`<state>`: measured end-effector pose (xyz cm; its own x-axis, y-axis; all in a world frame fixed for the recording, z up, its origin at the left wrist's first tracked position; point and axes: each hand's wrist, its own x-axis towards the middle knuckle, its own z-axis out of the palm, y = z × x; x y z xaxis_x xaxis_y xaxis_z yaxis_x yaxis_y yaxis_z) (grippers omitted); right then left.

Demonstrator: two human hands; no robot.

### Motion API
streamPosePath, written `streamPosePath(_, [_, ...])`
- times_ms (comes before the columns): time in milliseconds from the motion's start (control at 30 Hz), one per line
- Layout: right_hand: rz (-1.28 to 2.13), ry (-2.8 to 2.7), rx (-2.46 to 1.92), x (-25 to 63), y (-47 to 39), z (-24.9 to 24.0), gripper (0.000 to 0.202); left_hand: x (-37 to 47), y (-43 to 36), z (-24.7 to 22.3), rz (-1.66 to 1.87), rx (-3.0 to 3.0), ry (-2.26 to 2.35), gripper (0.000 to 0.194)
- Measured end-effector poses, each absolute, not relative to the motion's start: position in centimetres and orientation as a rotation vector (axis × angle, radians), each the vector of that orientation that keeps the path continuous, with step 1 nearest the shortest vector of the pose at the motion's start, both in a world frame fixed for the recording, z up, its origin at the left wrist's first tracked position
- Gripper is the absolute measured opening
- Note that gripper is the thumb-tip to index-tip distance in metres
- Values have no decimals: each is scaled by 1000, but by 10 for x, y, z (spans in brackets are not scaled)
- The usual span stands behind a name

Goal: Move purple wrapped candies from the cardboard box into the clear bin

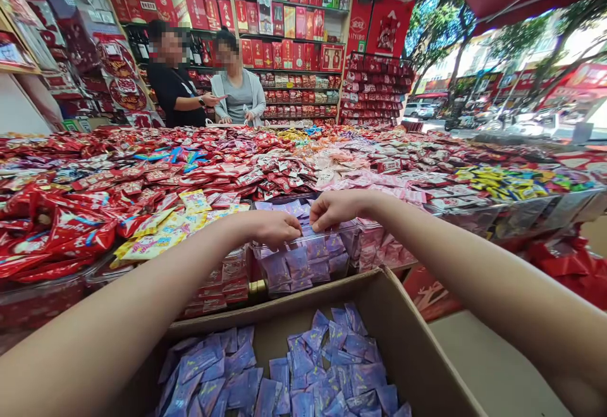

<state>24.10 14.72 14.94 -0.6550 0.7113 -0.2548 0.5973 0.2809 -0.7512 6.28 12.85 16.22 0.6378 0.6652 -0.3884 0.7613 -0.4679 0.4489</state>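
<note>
Fingers of the left hand [275, 227] are curled narrow, tips pressed close together at the near rim of the clear bin [303, 265]; whether they grip the rim or something thin, I cannot tell. Just to their right, the right hand [334, 208] is pinched narrow too, thumb against bent fingers, knuckles up, at that same rim; its grip is equally unclear. The bin stands upright, open side up, its near wall facing the wearer and its rim running left to right, rising slightly rightward. Its far end is partly hidden, so its long axis is uncertain. It lies below and beyond both sets of fingertips, filled with purple packets [298, 264]. Yellow-and-white packets [161, 233] lie to its left, pink packets [379, 249] just beside it on the right, and a cardboard box [417, 335] of purple packets nearer the wearer.
</note>
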Motion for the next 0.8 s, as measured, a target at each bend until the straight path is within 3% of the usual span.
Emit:
streamPosePath(167, [1437,-2348,-1254,243,146,149,6,63,138,162,-285,2291,1134,16])
streamPosePath(300, [1531,-2349,-1333,243,146,149,6,67,143,162,-403,2290,1138,24])
streamPosePath(600, [1593,-2443,-1572,228,157,146,28,70,148,163,-573,2400,1035,25])
streamPosePath(800, [1531,-2517,-1610,228,157,147,32,66,153,161,-604,2416,1009,23])
